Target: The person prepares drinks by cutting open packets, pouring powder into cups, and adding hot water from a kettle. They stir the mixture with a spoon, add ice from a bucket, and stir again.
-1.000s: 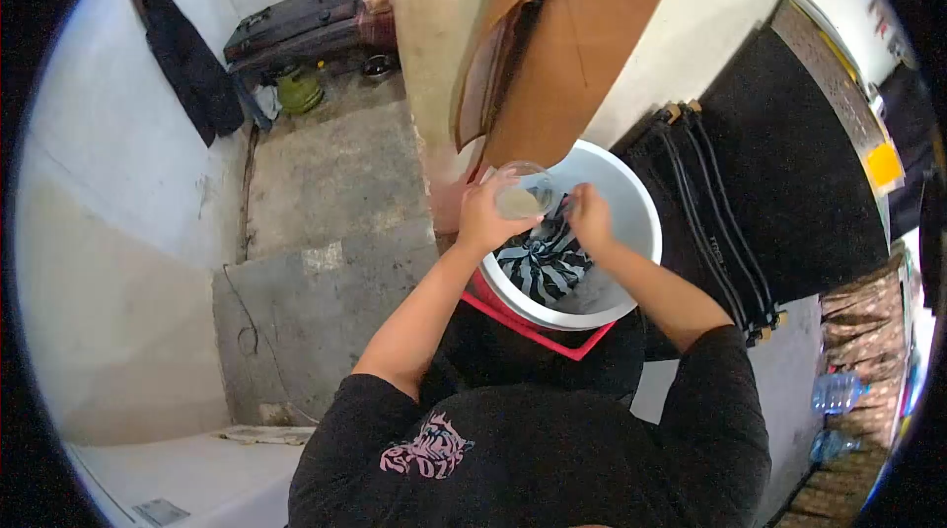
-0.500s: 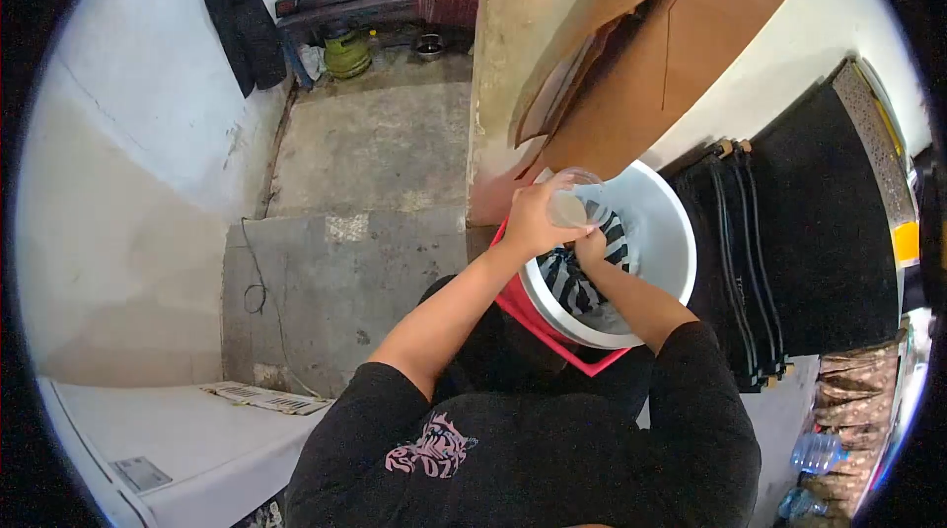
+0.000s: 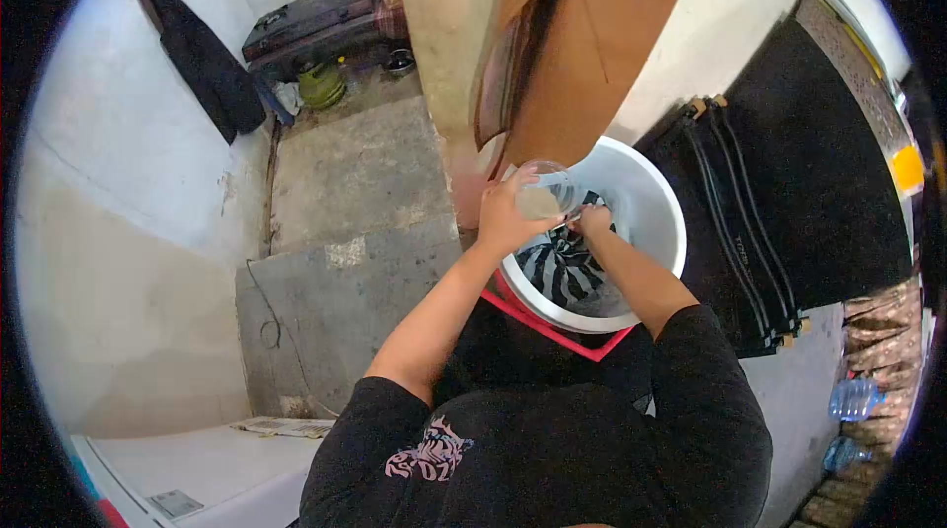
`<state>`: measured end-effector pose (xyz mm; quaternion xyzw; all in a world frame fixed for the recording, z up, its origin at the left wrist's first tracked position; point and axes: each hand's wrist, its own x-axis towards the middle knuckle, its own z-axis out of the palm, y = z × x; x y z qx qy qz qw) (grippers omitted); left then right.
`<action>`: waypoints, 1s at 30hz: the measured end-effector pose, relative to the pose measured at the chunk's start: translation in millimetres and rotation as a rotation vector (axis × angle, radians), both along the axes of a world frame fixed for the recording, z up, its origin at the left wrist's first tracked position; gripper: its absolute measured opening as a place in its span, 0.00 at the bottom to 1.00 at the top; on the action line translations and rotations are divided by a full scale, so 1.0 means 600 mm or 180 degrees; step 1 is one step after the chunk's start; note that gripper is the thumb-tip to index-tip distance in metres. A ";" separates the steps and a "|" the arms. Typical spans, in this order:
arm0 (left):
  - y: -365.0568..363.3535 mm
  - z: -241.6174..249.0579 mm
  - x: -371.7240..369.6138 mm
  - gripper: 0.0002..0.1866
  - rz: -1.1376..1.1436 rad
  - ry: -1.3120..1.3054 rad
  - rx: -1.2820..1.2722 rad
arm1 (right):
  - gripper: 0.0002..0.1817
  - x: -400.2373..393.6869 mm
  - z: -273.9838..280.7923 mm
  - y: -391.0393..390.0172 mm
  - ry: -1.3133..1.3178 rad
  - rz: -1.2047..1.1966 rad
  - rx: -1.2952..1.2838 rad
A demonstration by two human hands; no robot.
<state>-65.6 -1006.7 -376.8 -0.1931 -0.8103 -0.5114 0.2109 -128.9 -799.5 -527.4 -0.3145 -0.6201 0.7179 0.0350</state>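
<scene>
A clear, round plastic container [image 3: 552, 183] with something pale and cloudy in it is tilted above the near left of a white tub [image 3: 670, 222]. My left hand [image 3: 510, 211] grips it from the left side. Inside the tub lies a black and white striped cloth [image 3: 562, 274], its folds drawn together towards my right hand [image 3: 595, 221]. The fingers of that hand are closed on the gathered cloth, just beside the container; the fingertips are partly hidden. Below the tub shows the edge of a red plastic base [image 3: 598, 351].
Brown cardboard sheets [image 3: 582, 55] lean behind the tub. A black folded item with straps [image 3: 789, 183] stands to the right, near plastic bottles [image 3: 854, 400]. A stove [image 3: 311, 20] and green gas cylinder [image 3: 322, 86] are at the far left. A cable [image 3: 271, 331] lies on the floor.
The view has turned, so the room sits differently in it. The container is tipped more towards the camera. My right hand has come up slightly, with the striped cloth bunched towards it.
</scene>
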 end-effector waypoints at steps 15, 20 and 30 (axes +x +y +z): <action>0.003 -0.003 -0.008 0.38 -0.0119 0.0345 0.0090 | 0.09 -0.056 0.001 0.137 -0.0361 0.0370 0.1501; 0.002 0.019 0.002 0.38 -0.0086 0.0163 -0.0165 | 0.11 -0.005 0.144 0.116 0.0055 0.0014 0.1303; -0.004 0.006 0.006 0.39 -0.0057 -0.0172 -0.0319 | 0.09 -0.018 0.343 0.155 0.0544 0.0426 0.0925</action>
